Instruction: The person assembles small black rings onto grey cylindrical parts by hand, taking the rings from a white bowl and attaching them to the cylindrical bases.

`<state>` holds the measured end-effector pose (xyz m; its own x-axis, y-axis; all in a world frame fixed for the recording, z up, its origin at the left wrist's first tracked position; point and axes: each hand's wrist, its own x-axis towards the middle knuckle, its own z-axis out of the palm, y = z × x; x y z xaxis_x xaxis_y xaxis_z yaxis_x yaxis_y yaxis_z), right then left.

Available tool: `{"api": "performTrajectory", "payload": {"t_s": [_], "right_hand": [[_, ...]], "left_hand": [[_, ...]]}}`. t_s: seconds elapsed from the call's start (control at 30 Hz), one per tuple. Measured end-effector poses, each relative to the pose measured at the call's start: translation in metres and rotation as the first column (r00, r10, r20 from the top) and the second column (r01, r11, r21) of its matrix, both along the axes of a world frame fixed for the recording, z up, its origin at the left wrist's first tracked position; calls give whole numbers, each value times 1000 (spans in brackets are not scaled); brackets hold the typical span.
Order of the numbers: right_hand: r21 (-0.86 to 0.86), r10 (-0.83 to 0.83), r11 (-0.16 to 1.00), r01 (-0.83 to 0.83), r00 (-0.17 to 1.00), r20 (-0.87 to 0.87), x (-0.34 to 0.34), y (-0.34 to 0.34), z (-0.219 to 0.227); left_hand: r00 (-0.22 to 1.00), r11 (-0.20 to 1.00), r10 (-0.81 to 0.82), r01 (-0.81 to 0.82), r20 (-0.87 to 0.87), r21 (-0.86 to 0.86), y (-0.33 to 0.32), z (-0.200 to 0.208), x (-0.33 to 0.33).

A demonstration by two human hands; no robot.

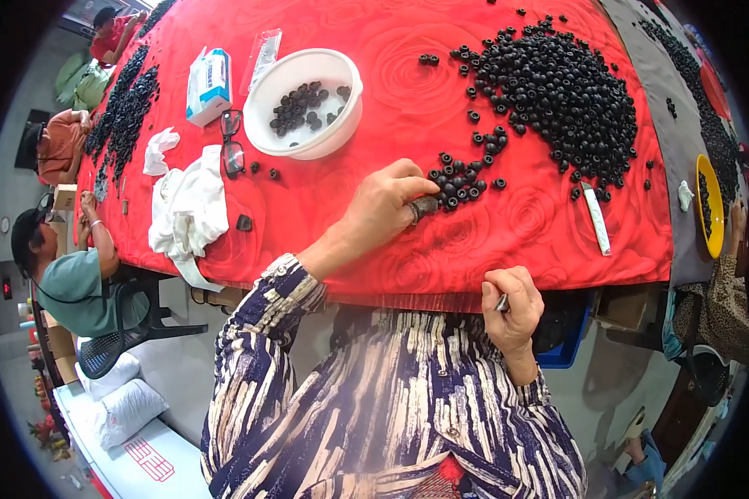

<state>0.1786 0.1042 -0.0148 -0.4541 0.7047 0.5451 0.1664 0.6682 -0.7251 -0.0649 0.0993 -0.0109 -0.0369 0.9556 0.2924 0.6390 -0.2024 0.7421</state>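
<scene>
Near the front edge of the table (491,266), which is wearing a red rose-patterned cloth, the left hand (383,208) is reaching in and resting on the cloth, its fingers curling closed around a short dark cylindrical piece (425,205) at the fingertips. That piece is lying just beside a small cluster of black rings (459,179), which is sitting a little in from the front edge, about midway along it. The right hand (514,303) is hanging just off the front edge, below the cloth, with its fingers pinching shut on a small grey metal piece (502,303); what exactly that is I cannot tell.

Toward the far right corner a big heap of black rings (562,96) is spreading over the cloth, with strays trailing down to the small cluster. A white bowl (308,62) is standing toward the far left, holding a handful of the same rings. Just left of it a pair of glasses (231,143) is lying beside a blue-and-white carton (208,83), and a crumpled white cloth (187,208) is draping over the left front corner. A white strip (596,218) is lying near the right front corner. Another person in a green shirt (75,287) is sitting at the left edge of the table.
</scene>
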Motion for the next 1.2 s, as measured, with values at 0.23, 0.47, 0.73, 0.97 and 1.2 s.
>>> {"api": "performTrajectory", "payload": {"t_s": [0.23,0.47,0.73,0.97,1.2], "right_hand": [[-43,-19,999,19,1000,5,4,2,-3],[-321,122,942,-98,991,58,9,0,12],[-683,252,685,-253,962,-103,3,-13,30],[-613,233,765,-199,972,-24,2,-26,27],[-617,193,773,-147,981,9,4,-30,20]], "left_hand": [[998,998,6,-9,-58,-58,12,-8,0],[572,853,294,204,765,-481,-29,31,16],[345,884,276,276,897,-378,-87,23,59],[656,961,101,129,748,-243,-99,17,73],[783,986,12,93,622,-137,-98,11,76]]}}
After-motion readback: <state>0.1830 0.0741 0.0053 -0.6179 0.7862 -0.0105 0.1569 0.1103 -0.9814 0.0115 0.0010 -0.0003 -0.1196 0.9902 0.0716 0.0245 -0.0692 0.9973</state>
